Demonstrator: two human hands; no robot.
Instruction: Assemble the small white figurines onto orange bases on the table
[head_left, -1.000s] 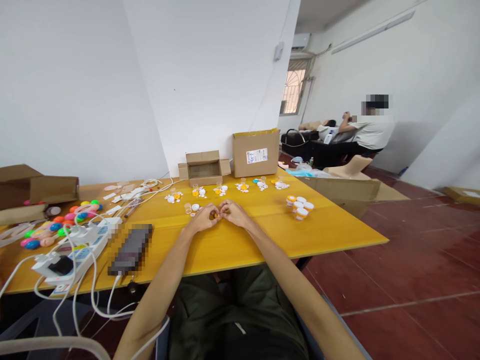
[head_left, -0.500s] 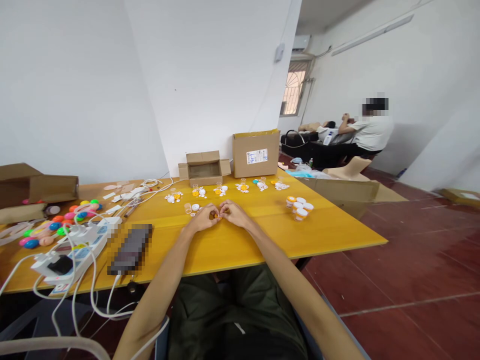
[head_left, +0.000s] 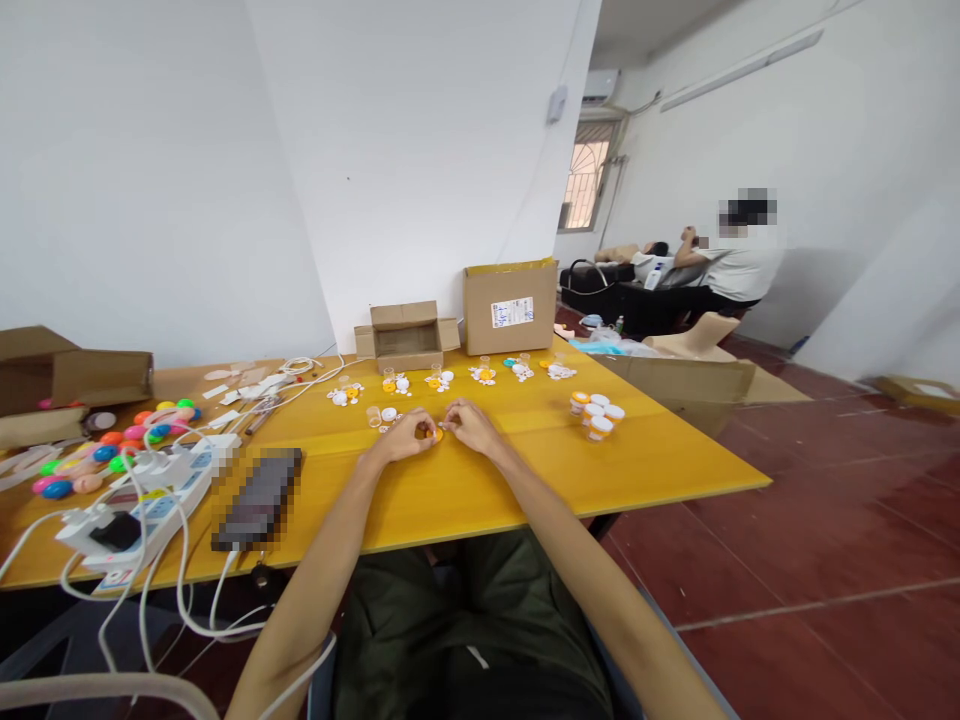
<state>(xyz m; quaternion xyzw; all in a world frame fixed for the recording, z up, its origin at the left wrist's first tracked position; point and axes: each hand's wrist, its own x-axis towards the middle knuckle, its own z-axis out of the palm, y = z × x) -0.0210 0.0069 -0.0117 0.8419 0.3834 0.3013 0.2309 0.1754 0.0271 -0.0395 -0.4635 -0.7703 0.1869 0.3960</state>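
My left hand (head_left: 406,440) is closed with fingertips pinched on a small round orange piece (head_left: 434,435), held just above the table. My right hand (head_left: 468,430) is beside it, thumb and fingers pressed together; what they hold is too small to make out. Behind the left hand stand a small clear cup (head_left: 373,416) and a white round lid (head_left: 388,413), with tiny white discs (head_left: 383,429) close by. To the right, several capped jars with orange bands and white tops (head_left: 598,410) stand in a cluster.
Along the back of the yellow table (head_left: 480,500) lie several small piles of white and orange pieces (head_left: 486,376). Behind them are an open carton (head_left: 409,345) and a taller carton (head_left: 510,310). Left are a phone (head_left: 259,500), a cabled power strip (head_left: 169,500) and colourful balls (head_left: 105,453).
My hands have come slightly apart, and the right fingers have drawn away from the left. More of the orange piece now shows between them.
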